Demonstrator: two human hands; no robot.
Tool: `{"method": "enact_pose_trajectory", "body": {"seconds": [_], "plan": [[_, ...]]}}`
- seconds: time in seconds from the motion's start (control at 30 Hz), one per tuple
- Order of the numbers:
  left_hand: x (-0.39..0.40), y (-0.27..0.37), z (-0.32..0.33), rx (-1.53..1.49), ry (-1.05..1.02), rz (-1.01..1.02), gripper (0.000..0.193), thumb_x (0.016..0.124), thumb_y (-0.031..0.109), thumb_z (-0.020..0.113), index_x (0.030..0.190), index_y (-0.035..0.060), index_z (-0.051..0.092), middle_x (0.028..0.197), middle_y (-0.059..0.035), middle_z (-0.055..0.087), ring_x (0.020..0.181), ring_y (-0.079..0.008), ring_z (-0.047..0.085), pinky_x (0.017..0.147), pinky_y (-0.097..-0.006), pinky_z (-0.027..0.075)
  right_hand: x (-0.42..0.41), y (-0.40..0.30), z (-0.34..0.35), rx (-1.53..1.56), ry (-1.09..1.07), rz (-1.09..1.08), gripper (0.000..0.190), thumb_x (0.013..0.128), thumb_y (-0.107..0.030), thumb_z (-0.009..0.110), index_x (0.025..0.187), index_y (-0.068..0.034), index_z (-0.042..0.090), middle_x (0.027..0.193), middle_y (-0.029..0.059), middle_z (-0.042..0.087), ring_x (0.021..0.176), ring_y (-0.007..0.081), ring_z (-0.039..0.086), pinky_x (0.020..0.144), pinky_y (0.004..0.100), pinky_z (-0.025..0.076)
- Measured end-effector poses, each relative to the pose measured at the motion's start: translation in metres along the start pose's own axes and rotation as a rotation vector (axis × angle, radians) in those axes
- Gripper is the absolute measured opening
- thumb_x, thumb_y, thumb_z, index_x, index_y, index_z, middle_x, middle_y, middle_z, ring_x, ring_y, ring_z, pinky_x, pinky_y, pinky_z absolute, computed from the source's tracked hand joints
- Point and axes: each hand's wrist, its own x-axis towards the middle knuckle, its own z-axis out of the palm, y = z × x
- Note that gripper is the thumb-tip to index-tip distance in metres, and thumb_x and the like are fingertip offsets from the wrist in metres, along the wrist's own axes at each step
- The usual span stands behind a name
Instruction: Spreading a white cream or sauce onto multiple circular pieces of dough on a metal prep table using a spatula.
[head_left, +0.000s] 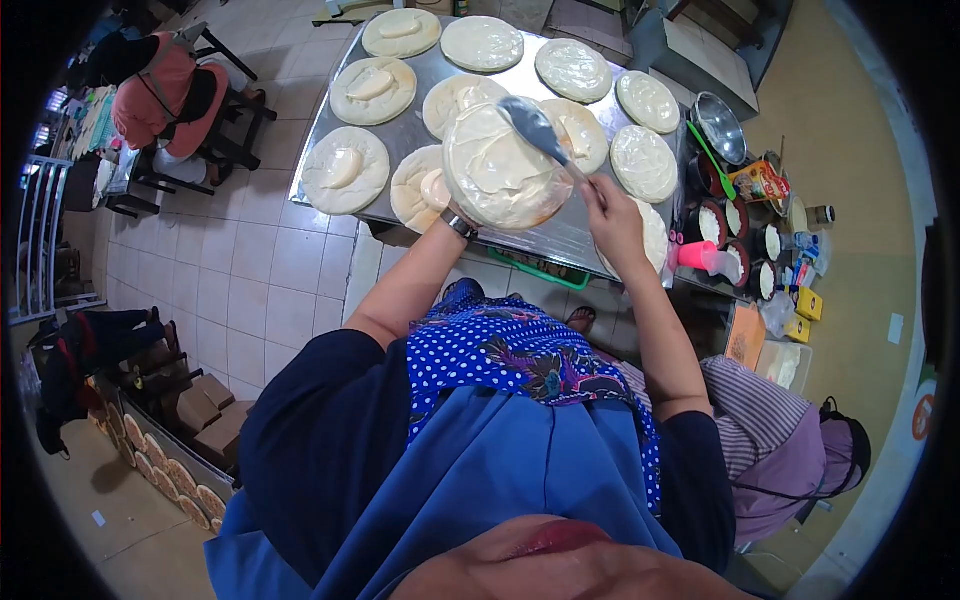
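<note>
My left hand (463, 215), mostly hidden under it, holds up a round flat bread base (499, 176) covered with pale cream spread. In my right hand (616, 217) is the handle of a grey spatula (534, 127); its blade touches the spread at the base's upper right. Around them on the metal table (322, 112) lie several round bases. Those at the left, such as one base with a lump of cream (337, 171), carry an unspread dollop. Bases at the right, like a coated base (643, 163), are covered all over. Whether the raised base touches those beneath cannot be told.
Right of the table stand pots with white contents (711, 225), a metal bowl (720, 127), a green spatula (709, 154) and a pink cup (697, 256). A green crate (540, 271) is below the table edge. One person (780, 450) is close at my right; another (169, 90) sits far left.
</note>
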Motion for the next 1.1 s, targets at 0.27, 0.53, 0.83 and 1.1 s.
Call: {"method": "enact_pose_trajectory", "body": {"seconds": [0.27, 0.53, 0.83, 1.1], "plan": [[-0.023, 0.028, 0.002, 0.105, 0.046, 0.063, 0.078, 0.095, 0.065, 0.033, 0.152, 0.0123, 0.024, 0.154, -0.0130, 0.033, 0.140, -0.0275, 0.035, 0.117, -0.0455, 0.027, -0.045, 0.012, -0.052, -0.422, 0.143, -0.036, 0.016, 0.093, -0.017, 0.063, 0.106, -0.007, 0.064, 0.089, 0.0109, 0.067, 0.069, 0.0265, 0.066, 0.059, 0.0361, 0.050], [-0.019, 0.015, 0.009, 0.193, 0.067, 0.056, 0.079, 0.095, 0.066, 0.032, 0.152, 0.0121, 0.024, 0.154, -0.0129, 0.033, 0.139, -0.0274, 0.035, 0.117, -0.0450, 0.028, -0.013, -0.015, 0.001, -0.359, -0.007, -0.457, 0.021, 0.089, -0.015, 0.064, 0.110, -0.011, 0.064, 0.079, 0.0083, 0.057, 0.063, 0.0266, 0.062, 0.055, 0.0379, 0.049], [-0.012, 0.006, 0.006, 0.287, 0.101, 0.085, 0.080, 0.094, 0.067, 0.031, 0.152, 0.0118, 0.024, 0.154, -0.0128, 0.033, 0.139, -0.0272, 0.036, 0.117, -0.0445, 0.028, 0.002, -0.008, -0.002, -0.423, 0.196, -0.256, 0.015, 0.092, -0.019, 0.063, 0.104, -0.009, 0.064, 0.080, 0.0098, 0.063, 0.065, 0.0297, 0.063, 0.055, 0.0388, 0.049], [0.001, 0.009, -0.001, 0.360, 0.134, 0.104, 0.081, 0.094, 0.067, 0.030, 0.152, 0.0116, 0.023, 0.154, -0.0127, 0.033, 0.139, -0.0271, 0.036, 0.117, -0.0441, 0.029, -0.076, -0.011, 0.009, -0.035, 0.105, 0.138, 0.015, 0.096, -0.017, 0.060, 0.096, -0.002, 0.061, 0.059, 0.0054, 0.047, 0.052, 0.0112, 0.043, 0.047, 0.0307, 0.034]]}}
